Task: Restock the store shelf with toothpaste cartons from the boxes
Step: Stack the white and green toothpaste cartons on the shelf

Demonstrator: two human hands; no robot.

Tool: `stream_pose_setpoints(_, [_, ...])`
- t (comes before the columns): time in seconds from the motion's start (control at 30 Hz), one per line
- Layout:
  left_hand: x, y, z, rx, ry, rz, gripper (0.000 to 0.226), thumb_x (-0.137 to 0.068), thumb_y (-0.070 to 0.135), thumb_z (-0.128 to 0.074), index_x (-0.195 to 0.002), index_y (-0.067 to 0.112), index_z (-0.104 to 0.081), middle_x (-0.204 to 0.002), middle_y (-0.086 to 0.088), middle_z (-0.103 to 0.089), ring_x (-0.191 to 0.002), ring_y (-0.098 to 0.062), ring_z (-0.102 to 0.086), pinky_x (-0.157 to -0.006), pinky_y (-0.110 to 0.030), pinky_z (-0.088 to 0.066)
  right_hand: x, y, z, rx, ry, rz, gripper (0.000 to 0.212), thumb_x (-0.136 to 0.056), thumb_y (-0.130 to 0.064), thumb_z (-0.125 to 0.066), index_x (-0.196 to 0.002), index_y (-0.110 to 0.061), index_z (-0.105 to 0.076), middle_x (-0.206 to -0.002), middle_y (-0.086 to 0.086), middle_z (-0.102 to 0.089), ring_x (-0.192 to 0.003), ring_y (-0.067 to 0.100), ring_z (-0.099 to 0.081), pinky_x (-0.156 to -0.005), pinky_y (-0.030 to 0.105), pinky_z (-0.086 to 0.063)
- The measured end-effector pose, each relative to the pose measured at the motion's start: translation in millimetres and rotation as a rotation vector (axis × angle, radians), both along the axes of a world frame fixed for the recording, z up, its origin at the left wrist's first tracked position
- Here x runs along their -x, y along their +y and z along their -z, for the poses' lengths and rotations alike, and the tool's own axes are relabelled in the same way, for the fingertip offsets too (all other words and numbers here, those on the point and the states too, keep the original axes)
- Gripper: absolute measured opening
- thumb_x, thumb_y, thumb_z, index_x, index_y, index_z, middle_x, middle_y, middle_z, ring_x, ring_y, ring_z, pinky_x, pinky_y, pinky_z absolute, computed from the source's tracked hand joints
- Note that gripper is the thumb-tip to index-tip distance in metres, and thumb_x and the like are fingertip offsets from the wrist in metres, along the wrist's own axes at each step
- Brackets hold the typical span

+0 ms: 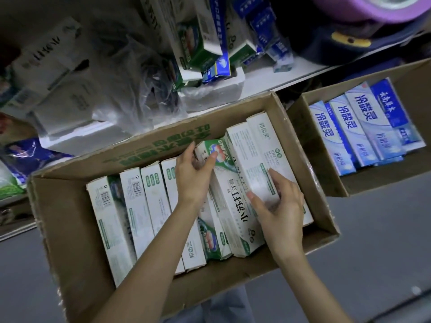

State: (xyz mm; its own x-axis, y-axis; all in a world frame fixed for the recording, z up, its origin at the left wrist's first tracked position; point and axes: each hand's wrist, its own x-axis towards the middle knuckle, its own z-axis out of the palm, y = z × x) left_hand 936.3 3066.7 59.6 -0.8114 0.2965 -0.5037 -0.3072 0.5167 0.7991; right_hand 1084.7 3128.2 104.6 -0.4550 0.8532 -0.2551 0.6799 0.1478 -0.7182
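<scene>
Seen from above, a grey floor (377,241) runs along the foot of a white store shelf (275,80) that crosses the upper part of the scene. On the shelf, green-and-white and blue toothpaste cartons (205,43) stand and lean against one another. To their left are a crumpled clear plastic bag (144,89) and pale boxes whose print is too blurred to read. A purple round object (373,8) sits at the top right corner. Just in front of the shelf is a large open cardboard box (58,217) with green print on its far wall. It holds a row of green-and-white toothpaste cartons (140,206) packed side by side on their edges. To its right, close by, a second open cardboard box (300,131) holds blue-and-white toothpaste cartons (363,127) lying in a row. Two bare forearms reach in from the bottom edge into the large box. The left grip (193,169) is closed around the far end of a green-and-white carton with large dark characters (235,210). Its fingers curl over the carton's top edge and its thumb lies on the green picture. That carton is tilted above its neighbours in the right half of the box. The right grip (277,201) grasps the white carton (258,159) touching it on the right. Its fingers curve over that carton's pale face and its thumb presses at the seam between the two cartons.
</scene>
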Motion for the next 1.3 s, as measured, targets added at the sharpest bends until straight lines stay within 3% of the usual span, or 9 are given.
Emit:
stream_pose_setpoints(0.23, [-0.6, 4.2, 5.8, 0.035, 0.045, -0.008, 0.057, -0.083, 0.03, -0.073, -0.134, 0.022, -0.05, -0.129, 0.0, -0.044, -0.125, -0.021, -0.044, -0.105, -0.041, -0.041, 3.1, -0.3, 3.1, -0.014, -0.079, 0.009, 0.069, -0.076, -0.03, -0.077, -0.137, -0.02, -0.045, -0.116, -0.016, -0.036, -0.117, 0.007, -0.034, -0.101, 0.038, -0.043])
stream_pose_setpoints(0.4, [-7.9, -6.1, -2.9, -0.047, 0.012, -0.068, 0.055, -0.084, 0.022, -0.073, -0.134, 0.019, -0.051, -0.13, -0.001, -0.048, -0.112, -0.01, -0.053, -0.099, -0.031, -0.048, 0.8, 0.4, 1.5, -0.051, -0.114, 0.004, 0.066, -0.079, -0.029, -0.075, -0.138, -0.018, -0.047, -0.113, -0.012, -0.037, -0.11, 0.004, -0.032, -0.094, 0.008, -0.03])
stream_pose_setpoints(0.53, [-8.5, -19.9, -12.9, -0.143, -0.061, -0.226, 0.049, -0.083, 0.014, -0.073, -0.128, 0.019, -0.055, -0.116, 0.004, -0.061, -0.098, 0.004, -0.057, -0.081, -0.018, -0.053, 0.4, 4.7, 0.0, -0.036, -0.133, 0.003, 0.067, -0.076, -0.033, -0.076, -0.136, -0.016, -0.051, -0.105, -0.011, -0.04, -0.106, 0.018, -0.05, -0.096, 0.034, -0.044])
stream_pose_setpoints(0.6, [-6.2, -31.4, -19.5, -0.223, -0.113, -0.325, 0.048, -0.083, 0.007, -0.072, -0.128, 0.017, -0.057, -0.11, 0.004, -0.066, -0.099, -0.002, -0.061, -0.074, -0.012, -0.053, 0.3, 10.3, -2.1, -0.014, -0.104, 0.023, 0.064, -0.075, -0.028, -0.078, -0.132, -0.015, -0.054, -0.103, -0.009, -0.044, -0.096, 0.014, -0.053, -0.087, 0.027, -0.047])
stream_pose_setpoints(0.7, [0.0, -52.7, -29.6, -0.307, -0.145, -0.431, 0.047, -0.083, 0.002, -0.069, -0.127, 0.014, -0.059, -0.11, -0.003, -0.069, -0.104, -0.015, -0.064, -0.076, -0.015, -0.054, -2.2, 21.2, -12.0, 0.116, 0.01, 0.011, 0.055, -0.073, -0.021, -0.078, -0.124, -0.017, -0.06, -0.108, -0.004, -0.056, -0.09, 0.004, -0.059, -0.071, 0.011, -0.052])
stream_pose_setpoints(0.87, [24.4, -95.9, -37.6, -0.38, -0.236, -0.513, 0.035, -0.087, 0.002, -0.062, -0.121, 0.012, -0.06, -0.1, -0.005, -0.07, -0.08, -0.007, -0.07, -0.068, -0.017, -0.054, 9.7, 17.3, -30.2, 0.642, 0.303, 0.035, 0.056, -0.056, -0.033, -0.073, -0.111, -0.025, -0.065, -0.097, 0.0, -0.071, -0.087, 0.014, -0.071, -0.057, 0.026, -0.058])
stream_pose_setpoints(1.0, [26.0, -111.7, -32.6, -0.375, -0.297, -0.482, 0.045, -0.081, 0.007, -0.065, -0.125, 0.003, -0.058, -0.108, -0.013, -0.068, -0.084, -0.012, -0.07, -0.076, -0.023, -0.058, 29.0, 2.5, -17.6, 0.794, 0.28, -0.021, 0.041, -0.066, -0.023, -0.071, -0.106, -0.026, -0.065, -0.099, 0.003, -0.072, -0.082, 0.019, -0.073, -0.058, 0.028, -0.058])
stream_pose_setpoints(1.13, [24.2, -116.6, -30.5, -0.375, -0.308, -0.468, 0.048, -0.08, 0.008, -0.066, -0.127, 0.009, -0.057, -0.118, -0.018, -0.065, -0.091, -0.016, -0.069, -0.081, -0.03, -0.056, 36.9, -0.7, -1.4, 0.765, 0.179, -0.139, 0.035, -0.085, -0.01, -0.063, -0.118, -0.02, -0.061, -0.095, -0.006, -0.069, -0.08, 0.004, -0.07, -0.06, 0.015, -0.053])
stream_pose_setpoints(1.3, [36.5, -124.8, -35.4, -0.269, -0.412, -0.272, 0.047, -0.084, 0.008, -0.066, -0.125, 0.031, -0.058, -0.116, -0.016, -0.065, -0.099, -0.023, -0.069, -0.089, -0.041, -0.053, 30.5, 14.1, 11.2, 0.664, -0.12, -0.473, 0.059, -0.081, -0.049, -0.058, -0.138, -0.038, -0.046, -0.121, -0.004, -0.059, -0.1, 0.006, -0.065, -0.087, 0.025, -0.054])
